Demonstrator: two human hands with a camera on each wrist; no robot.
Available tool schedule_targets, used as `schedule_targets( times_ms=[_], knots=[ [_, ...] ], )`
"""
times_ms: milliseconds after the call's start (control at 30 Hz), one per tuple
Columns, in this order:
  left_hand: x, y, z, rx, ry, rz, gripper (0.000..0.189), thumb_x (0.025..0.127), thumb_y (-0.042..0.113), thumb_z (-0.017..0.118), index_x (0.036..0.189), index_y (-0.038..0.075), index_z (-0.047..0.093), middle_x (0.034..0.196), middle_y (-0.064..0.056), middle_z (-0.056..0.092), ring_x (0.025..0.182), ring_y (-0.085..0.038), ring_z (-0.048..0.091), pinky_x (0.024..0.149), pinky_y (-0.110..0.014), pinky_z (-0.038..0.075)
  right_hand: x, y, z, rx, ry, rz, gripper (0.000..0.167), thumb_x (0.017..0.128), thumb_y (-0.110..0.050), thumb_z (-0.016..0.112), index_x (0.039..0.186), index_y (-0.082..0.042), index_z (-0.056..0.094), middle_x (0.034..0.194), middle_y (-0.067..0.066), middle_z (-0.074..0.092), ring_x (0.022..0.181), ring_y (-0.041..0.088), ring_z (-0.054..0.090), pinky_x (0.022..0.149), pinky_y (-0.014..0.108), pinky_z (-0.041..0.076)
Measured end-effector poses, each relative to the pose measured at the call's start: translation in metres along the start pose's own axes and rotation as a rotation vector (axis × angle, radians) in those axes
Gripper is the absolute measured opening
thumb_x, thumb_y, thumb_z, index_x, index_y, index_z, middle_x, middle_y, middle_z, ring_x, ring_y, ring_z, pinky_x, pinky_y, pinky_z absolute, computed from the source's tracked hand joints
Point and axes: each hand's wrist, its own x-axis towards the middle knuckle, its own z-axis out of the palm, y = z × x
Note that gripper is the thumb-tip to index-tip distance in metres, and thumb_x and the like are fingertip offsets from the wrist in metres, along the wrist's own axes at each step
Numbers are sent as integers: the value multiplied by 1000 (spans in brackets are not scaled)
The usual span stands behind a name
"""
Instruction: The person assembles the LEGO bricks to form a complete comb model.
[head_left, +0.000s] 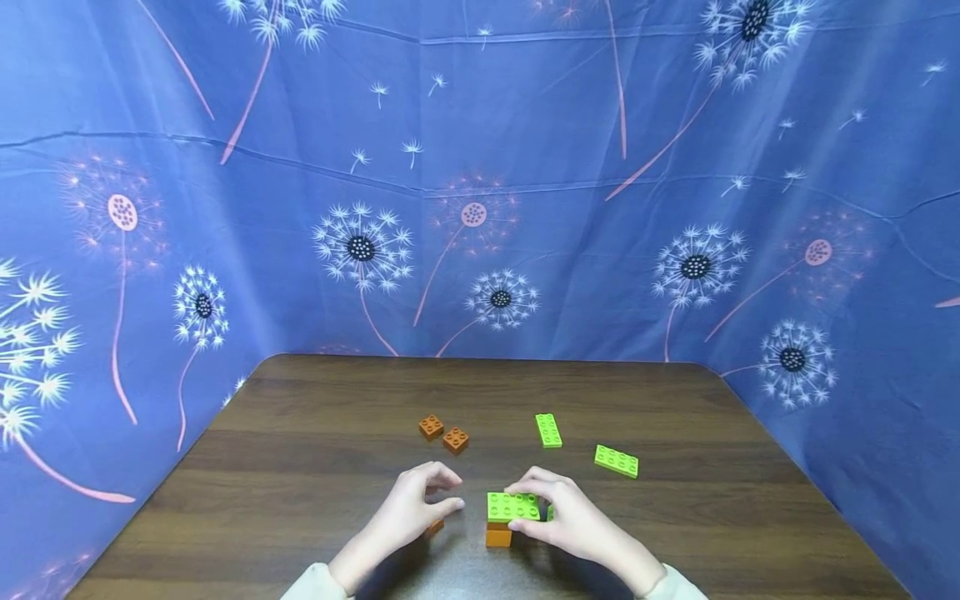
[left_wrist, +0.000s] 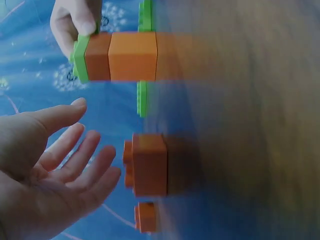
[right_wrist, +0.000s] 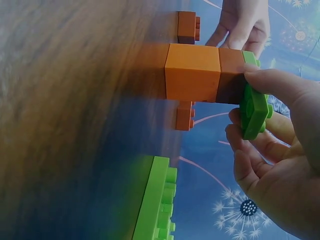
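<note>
Step in hand looks like capping the stack (head_left: 498,538) with the green plate (head_left: 512,507); stack is a light orange brick (left_wrist: 132,56) at the bottom, a darker brick (left_wrist: 97,56) on it, plate on top; it stands on the table (head_left: 315,475) roughly midway between left and right edges, well back from the far edge; plate covers the stack at its left end, the rest overhangs toward the table's right edge.

Right hand (head_left: 562,510) pinches the plate, thumb on the near side, fingers curled round the far side; left hand (head_left: 412,504) holds nothing, fingers relaxed and apart, thumb clear of them; loose brick (head_left: 435,527) sits just by it, partly hidden in the head view.

Spares: left far brick (head_left: 431,427) and right far brick (head_left: 455,441) toward the far edge, left of centre; upper green plate (head_left: 548,430) right of centre; lower green plate (head_left: 617,461) nearer the right edge.

Can't tell whether the plate is fully seated; my read: next move calls for a straight push down over the bricks, left hand steadying the stack; pressing on the overhang could tip it; free end has no visible support beneath.
</note>
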Motion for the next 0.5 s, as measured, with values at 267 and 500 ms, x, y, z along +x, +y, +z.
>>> schedule_targets(
  times_ms=[267, 500],
  knots=[
    [-11, -8, -12, 138, 21, -42, 34, 75, 25, 78, 96, 4, 63, 94, -3, 61, 84, -25, 60, 73, -31, 53, -2, 1, 0, -24, 15, -20, 30, 80, -20, 74, 107, -11, 66, 94, -7, 61, 72, -3, 48, 56, 14, 46],
    [-22, -15, -22, 172, -59, -47, 46, 71, 29, 81, 99, 0, 61, 91, -7, 62, 77, -18, 57, 66, -24, 49, 0, 1, -1, -3, 18, -17, 29, 81, -21, 73, 107, -10, 66, 94, -5, 61, 76, -1, 50, 57, 18, 47]
  ],
)
